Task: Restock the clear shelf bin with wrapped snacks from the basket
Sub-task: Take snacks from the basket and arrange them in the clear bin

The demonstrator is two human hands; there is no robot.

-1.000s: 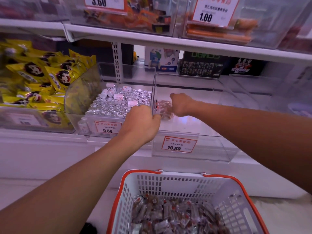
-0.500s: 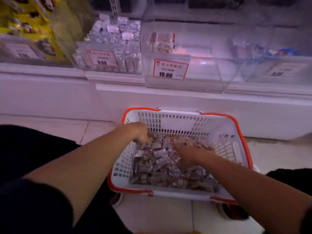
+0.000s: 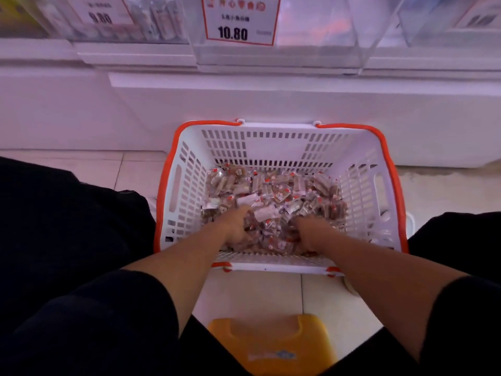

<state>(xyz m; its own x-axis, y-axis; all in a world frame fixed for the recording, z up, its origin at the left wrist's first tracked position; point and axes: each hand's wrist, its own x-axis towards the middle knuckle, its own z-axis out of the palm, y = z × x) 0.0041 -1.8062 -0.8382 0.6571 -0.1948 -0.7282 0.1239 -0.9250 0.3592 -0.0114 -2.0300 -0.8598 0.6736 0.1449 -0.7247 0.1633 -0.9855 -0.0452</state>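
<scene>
A white basket (image 3: 273, 143) with an orange rim stands on the floor below the shelf. Its bottom is heaped with small wrapped snacks (image 3: 282, 191) in clear and red wrappers. My left hand (image 3: 237, 226) is dug into the near left of the heap, fingers curled around snacks. My right hand (image 3: 309, 232) is buried in the near right of the heap, fingers curled into the snacks too. The clear shelf bin (image 3: 311, 54) with the 10.80 price tag (image 3: 240, 20) sits on the shelf straight above the basket; only its lower front shows.
A neighbouring clear bin (image 3: 151, 23) with a 9.80 tag stands to the left and another clear bin (image 3: 444, 20) to the right. A yellow stool (image 3: 271, 343) sits between my knees. The white shelf base (image 3: 271, 104) rises behind the basket.
Both hands left the shelf bin, dropped into the basket, and have now dug deeper into the near side of the snack heap. The view has tilted down.
</scene>
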